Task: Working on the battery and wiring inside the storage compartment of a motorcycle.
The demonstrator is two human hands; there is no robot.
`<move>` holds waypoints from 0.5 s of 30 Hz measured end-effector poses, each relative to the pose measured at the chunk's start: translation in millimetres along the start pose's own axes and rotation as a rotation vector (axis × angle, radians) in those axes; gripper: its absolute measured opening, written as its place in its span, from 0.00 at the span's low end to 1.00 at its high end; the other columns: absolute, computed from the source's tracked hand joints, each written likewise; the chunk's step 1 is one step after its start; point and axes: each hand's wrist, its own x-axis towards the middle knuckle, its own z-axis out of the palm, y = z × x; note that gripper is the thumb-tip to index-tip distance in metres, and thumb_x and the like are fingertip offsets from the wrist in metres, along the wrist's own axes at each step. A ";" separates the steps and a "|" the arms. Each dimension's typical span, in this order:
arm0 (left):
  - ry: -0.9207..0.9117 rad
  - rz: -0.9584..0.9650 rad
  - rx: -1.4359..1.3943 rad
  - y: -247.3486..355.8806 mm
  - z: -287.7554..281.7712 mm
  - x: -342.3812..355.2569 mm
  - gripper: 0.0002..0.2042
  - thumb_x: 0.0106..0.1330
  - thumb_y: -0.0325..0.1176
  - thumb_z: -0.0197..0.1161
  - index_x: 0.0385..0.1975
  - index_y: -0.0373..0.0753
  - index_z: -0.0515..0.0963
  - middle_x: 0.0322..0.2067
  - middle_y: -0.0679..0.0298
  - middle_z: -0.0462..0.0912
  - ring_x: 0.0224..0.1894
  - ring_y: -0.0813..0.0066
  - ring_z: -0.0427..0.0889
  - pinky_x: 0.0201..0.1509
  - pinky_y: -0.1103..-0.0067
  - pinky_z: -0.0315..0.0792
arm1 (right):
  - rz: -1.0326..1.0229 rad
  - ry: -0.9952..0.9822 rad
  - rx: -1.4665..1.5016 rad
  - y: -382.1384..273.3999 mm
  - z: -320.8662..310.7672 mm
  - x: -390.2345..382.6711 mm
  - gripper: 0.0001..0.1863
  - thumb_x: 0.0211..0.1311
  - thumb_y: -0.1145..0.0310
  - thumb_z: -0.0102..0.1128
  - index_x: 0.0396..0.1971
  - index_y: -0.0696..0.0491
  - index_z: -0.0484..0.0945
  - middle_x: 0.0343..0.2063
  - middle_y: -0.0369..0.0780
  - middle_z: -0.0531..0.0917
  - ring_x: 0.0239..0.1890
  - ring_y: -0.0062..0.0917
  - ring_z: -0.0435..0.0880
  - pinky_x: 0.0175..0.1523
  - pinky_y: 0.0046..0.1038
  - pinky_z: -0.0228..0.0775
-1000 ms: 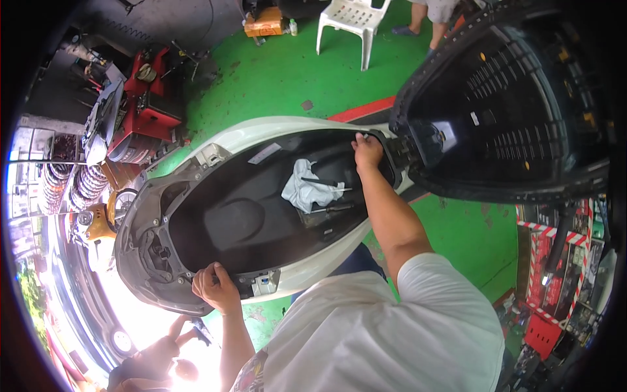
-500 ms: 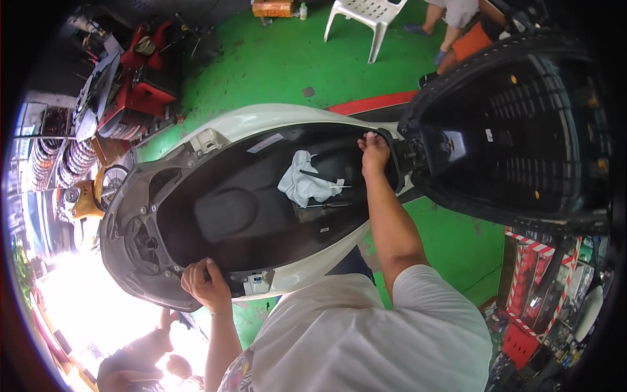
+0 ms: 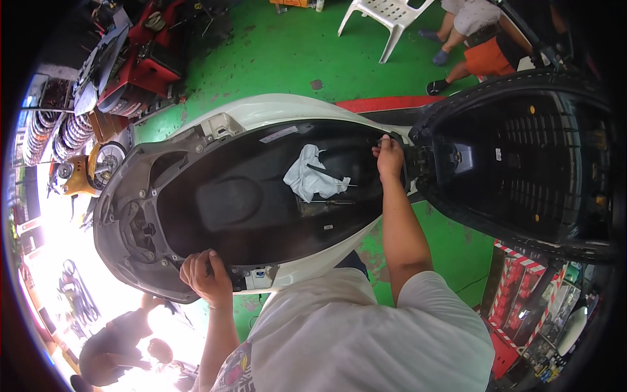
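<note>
A scooter's black under-seat storage box [image 3: 261, 245] lies open inside its pale bodywork [image 3: 274, 106]. My left hand [image 3: 208, 277] is closed over the box's near rim, toward the grey tail end. At the other end, beside the seat hinge, my right hand [image 3: 390, 160] has its fingers curled on the box's rim; their tips are partly hidden. Inside the box rests a crumpled white cloth [image 3: 304, 175], with a dark-handled, thin-shafted tool [image 3: 325, 173] lying across it. Another slim tool [image 3: 339, 202] lies beside the cloth.
The raised seat [image 3: 529, 170] stands open at right. A white plastic chair [image 3: 392, 16] and seated people are beyond. Red equipment [image 3: 147, 62] and a yellow motorcycle [image 3: 78, 173] stand at left. Another person [image 3: 121, 343] crouches at lower left. Parts shelves [image 3: 522, 294] stand at lower right.
The view has shifted slightly, so the seat and far-side people sit differently in the picture. Both hands stay at the same ends of the box; the cloth and tools lie as before.
</note>
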 end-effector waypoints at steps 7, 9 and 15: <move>0.019 0.009 0.001 0.3 -0.2 4.3 0.03 0.61 0.29 0.63 0.28 0.40 0.81 0.28 0.67 0.82 0.40 0.66 0.79 0.55 0.69 0.63 | 0.254 -0.191 -0.489 -26.6 -0.9 17.5 0.22 0.68 0.55 0.50 0.26 0.61 0.76 0.18 0.40 0.80 0.15 0.26 0.79 0.23 0.28 0.72; 0.024 0.002 0.005 -0.7 -0.4 2.8 0.03 0.61 0.30 0.63 0.28 0.40 0.80 0.28 0.67 0.81 0.40 0.66 0.79 0.55 0.69 0.63 | 0.324 -0.170 -0.406 -29.4 6.1 15.0 0.22 0.68 0.56 0.50 0.25 0.60 0.76 0.17 0.40 0.79 0.14 0.26 0.78 0.21 0.27 0.69; 0.029 -0.001 -0.009 2.8 -2.1 4.4 0.02 0.61 0.29 0.63 0.28 0.40 0.80 0.28 0.67 0.81 0.40 0.67 0.79 0.55 0.69 0.63 | 0.746 -0.017 0.569 -6.5 6.1 25.7 0.17 0.69 0.57 0.49 0.24 0.54 0.72 0.15 0.36 0.74 0.13 0.24 0.71 0.17 0.23 0.58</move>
